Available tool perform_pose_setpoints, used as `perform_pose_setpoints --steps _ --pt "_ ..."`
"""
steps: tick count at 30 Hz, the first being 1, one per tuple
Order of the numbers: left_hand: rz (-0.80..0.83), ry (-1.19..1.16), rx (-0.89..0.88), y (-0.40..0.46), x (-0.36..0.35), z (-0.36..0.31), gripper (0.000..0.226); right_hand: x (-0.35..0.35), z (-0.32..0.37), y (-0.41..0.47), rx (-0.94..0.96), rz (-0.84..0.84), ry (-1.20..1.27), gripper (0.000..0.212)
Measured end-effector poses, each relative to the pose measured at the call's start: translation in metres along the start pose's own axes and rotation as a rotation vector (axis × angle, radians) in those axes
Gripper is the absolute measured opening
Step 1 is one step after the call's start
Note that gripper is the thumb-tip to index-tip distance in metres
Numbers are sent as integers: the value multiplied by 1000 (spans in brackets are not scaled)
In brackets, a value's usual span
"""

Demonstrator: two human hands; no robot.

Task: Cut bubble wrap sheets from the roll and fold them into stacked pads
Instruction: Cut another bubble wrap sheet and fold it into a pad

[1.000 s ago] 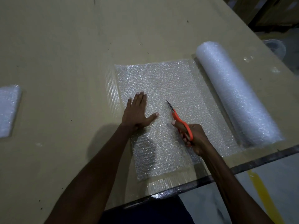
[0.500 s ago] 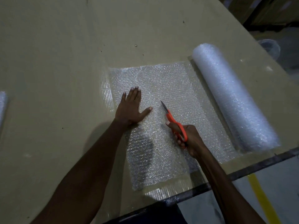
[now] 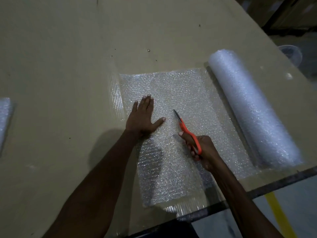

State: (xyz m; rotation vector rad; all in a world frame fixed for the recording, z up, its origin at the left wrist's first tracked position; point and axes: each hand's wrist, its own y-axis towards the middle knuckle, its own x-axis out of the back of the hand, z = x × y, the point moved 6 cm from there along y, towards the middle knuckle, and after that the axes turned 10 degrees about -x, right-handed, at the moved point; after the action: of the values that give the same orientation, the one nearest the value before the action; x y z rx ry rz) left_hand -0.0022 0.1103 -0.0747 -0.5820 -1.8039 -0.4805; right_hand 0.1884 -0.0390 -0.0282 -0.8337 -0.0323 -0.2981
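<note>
Left hand [image 3: 143, 117]: flat, palm down, fingers straight and together pointing toward 12 o'clock, thumb spread toward 3 o'clock. It presses on the unrolled clear bubble wrap sheet [image 3: 171, 138]; the forearm runs back toward 7 o'clock.

Right hand [image 3: 203, 150]: grip curled through the handles of the orange-handled scissors [image 3: 187, 133], thumb on top. The blades point toward 11 o'clock, with the tip resting over the sheet at 3 o'clock of the left thumb, near it but apart. The blades look nearly pressed together; cannot tell whether they are in the film.

The sheet lies flat on the tan cardboard-covered desk [image 3: 68, 66], its near edge close to the desk's dark front rim. It is translucent and glinting, shadowed beneath both arms. At 3 o'clock it joins the thick white bubble wrap roll [image 3: 253, 109], which lies on its side, slanting from 12 to 4 o'clock.

A folded white bubble wrap pad [image 3: 5, 117] lies at the far 9 o'clock edge, well apart and partly cut off.
</note>
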Motion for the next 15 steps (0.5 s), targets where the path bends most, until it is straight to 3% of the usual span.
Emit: perform_pose_setpoints --steps 15 --pt "8 -25 -1 -1 0 -1 103 -9 16 10 -6 -10 4 45"
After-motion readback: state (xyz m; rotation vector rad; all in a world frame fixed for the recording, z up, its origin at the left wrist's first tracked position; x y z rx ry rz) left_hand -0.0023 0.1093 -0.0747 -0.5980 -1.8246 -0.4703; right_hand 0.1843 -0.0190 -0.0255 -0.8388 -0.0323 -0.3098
